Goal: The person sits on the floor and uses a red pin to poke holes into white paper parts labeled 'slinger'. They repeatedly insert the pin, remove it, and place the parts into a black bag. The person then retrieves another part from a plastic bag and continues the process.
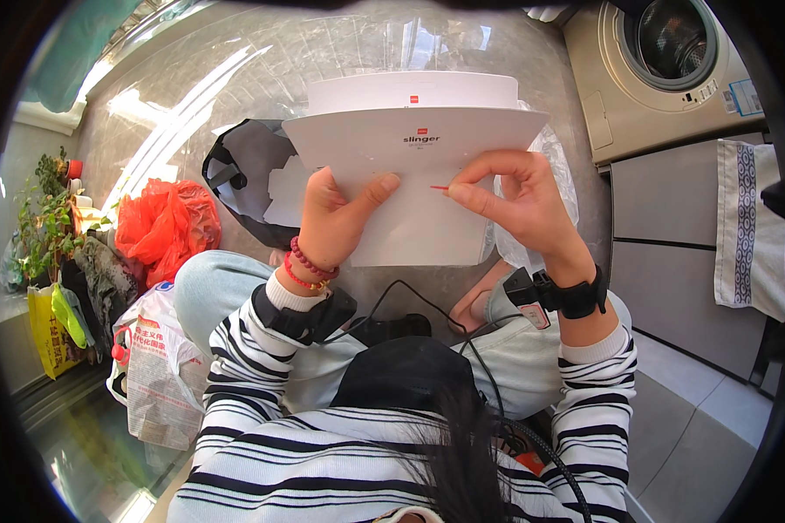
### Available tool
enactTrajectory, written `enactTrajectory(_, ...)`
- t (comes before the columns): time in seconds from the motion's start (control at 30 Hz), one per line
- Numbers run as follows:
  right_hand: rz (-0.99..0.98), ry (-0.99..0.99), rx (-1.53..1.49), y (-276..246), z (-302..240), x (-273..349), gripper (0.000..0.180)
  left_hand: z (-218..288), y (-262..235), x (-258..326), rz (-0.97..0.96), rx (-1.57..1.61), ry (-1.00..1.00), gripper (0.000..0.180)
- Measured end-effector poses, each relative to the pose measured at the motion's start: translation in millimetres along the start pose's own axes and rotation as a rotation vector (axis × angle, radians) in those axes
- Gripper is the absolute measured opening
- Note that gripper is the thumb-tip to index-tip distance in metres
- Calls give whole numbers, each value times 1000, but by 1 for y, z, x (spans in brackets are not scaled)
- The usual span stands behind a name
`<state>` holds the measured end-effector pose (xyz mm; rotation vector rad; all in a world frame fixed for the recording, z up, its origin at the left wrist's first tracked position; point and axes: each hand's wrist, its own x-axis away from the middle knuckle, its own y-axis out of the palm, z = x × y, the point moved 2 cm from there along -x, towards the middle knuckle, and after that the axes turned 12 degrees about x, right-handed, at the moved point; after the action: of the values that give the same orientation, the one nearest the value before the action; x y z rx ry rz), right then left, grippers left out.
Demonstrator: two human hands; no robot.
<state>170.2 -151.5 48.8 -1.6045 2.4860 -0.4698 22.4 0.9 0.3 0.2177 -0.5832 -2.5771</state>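
Holds up a white card panel (pixel 419 228) over the grey floor (pixel 262 91), with the left hand (pixel 340 218) at its left side, thumb pressed on the face. Pinches a thin red strip (pixel 438 186) between thumb and forefinger of the right hand (pixel 525 205), just before the same face, well apart from the other hand. Seems to be at the step of handling this strip; cannot tell if loose or attached. For the next move, probably needs a steady panel and a light, exact pinch. Has behind it a second white panel (pixel 366 94), partly covered; near on the left a dark bag (pixel 246 193), farther out a red plastic bag (pixel 170 218); at the right some clear plastic (pixel 515 247). Must mind also the black cable (pixel 397 281) below, able to catch.
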Motion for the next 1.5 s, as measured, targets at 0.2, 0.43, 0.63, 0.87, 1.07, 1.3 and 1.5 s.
enactTrajectory(0.2,34,-222,387,-16,-6,0,12,4,-1,-1,27,-24,-32,21)
enactTrajectory(0.43,350,-28,327,-59,-14,5,14,2,-8,-3,7,-178,-78,17)
enactTrajectory(0.63,343,-425,707,-25,-15,0,23,-13,-6,-1,-148,-332,-194,17)
enactTrajectory(0.87,163,-444,786,-6,-1,-5,20,-21,-8,1,-211,-450,-136,17)
enactTrajectory(1.07,183,-401,734,1,9,-9,19,-26,-14,3,-245,-543,-80,17)
enactTrajectory(1.3,-30,-67,466,-2,28,-10,12,-25,-20,1,-289,-667,-73,17)
enactTrajectory(1.5,141,144,463,-12,41,-14,22,-18,-28,3,-236,-655,-81,17)
